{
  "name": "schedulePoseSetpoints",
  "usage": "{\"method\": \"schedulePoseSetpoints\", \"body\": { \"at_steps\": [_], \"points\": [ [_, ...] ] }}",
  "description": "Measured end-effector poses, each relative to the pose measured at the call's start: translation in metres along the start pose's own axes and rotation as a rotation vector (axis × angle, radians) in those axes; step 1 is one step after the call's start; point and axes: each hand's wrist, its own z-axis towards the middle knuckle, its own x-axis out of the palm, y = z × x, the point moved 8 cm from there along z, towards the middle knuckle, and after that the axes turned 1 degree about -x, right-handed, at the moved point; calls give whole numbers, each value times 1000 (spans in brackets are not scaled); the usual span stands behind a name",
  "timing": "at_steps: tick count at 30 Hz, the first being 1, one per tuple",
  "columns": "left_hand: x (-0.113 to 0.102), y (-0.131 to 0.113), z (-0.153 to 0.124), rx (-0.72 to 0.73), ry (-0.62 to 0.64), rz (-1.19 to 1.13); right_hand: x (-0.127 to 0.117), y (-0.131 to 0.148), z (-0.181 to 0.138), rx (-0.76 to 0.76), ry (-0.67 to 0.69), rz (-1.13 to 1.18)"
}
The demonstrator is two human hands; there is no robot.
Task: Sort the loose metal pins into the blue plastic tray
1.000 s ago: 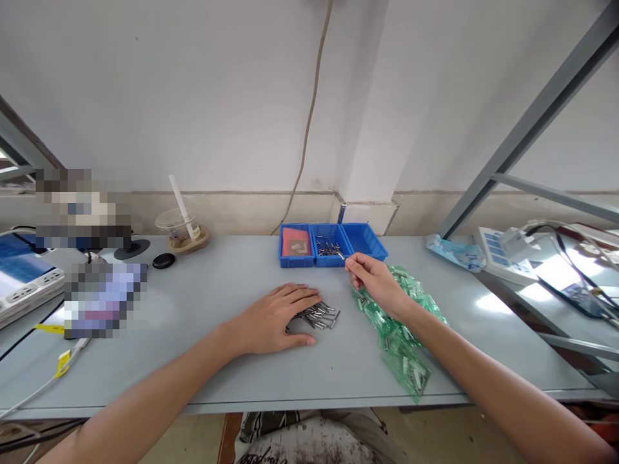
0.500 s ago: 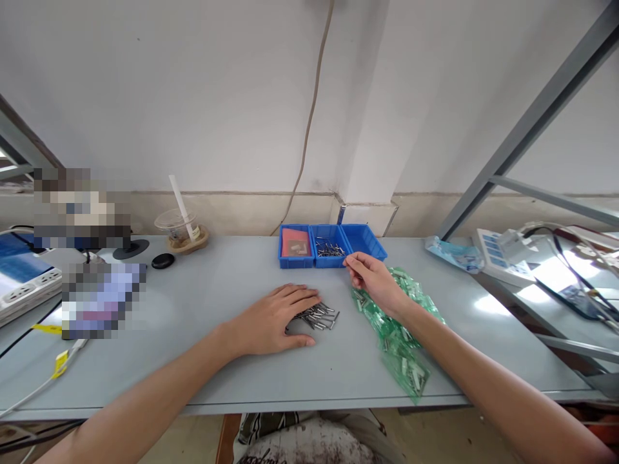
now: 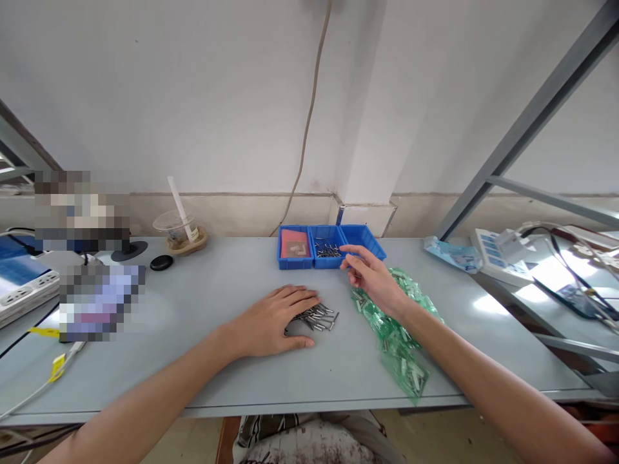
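My left hand (image 3: 278, 320) lies flat on the desk with its fingers stretched out, partly covering a pile of metal screws (image 3: 319, 317). The pile's uncovered side spreads toward the right, past my fingertips. Above the desk, my right hand (image 3: 371, 278) hovers by the front of the blue bins, index finger extended and apart from the thumb, with nothing visible in it. More screws (image 3: 329, 251) lie in the middle blue bin (image 3: 329, 263). Beneath my right hand and forearm are green plastic bags (image 3: 406, 370) of small parts.
A left blue bin (image 3: 295, 263) holds a pink sheet, and a right blue bin (image 3: 362, 238) adjoins the middle one. A cup with a straw (image 3: 176, 222) and a black round object (image 3: 161, 262) stand left. A blue packet (image 3: 454, 253) and power strip (image 3: 500, 258) lie right.
My right hand has gone from a pinch at the middle bin's front corner to fingers apart, index finger raised. My left hand stays on the screws.
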Motion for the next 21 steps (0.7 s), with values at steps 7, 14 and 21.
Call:
{"method": "schedulePoseSetpoints", "body": {
  "at_steps": [7, 14, 21],
  "points": [
    [-1, 0, 0, -6, -16, -1, 30, 7, -20, -144, 492, -539],
    [-1, 1, -2, 2, -39, -6, 45, 9, -34, -206, 675, -750],
    [-1, 1, -2, -8, -24, 0, 46, 12, -37, -215, 704, -720]
  ]
}}
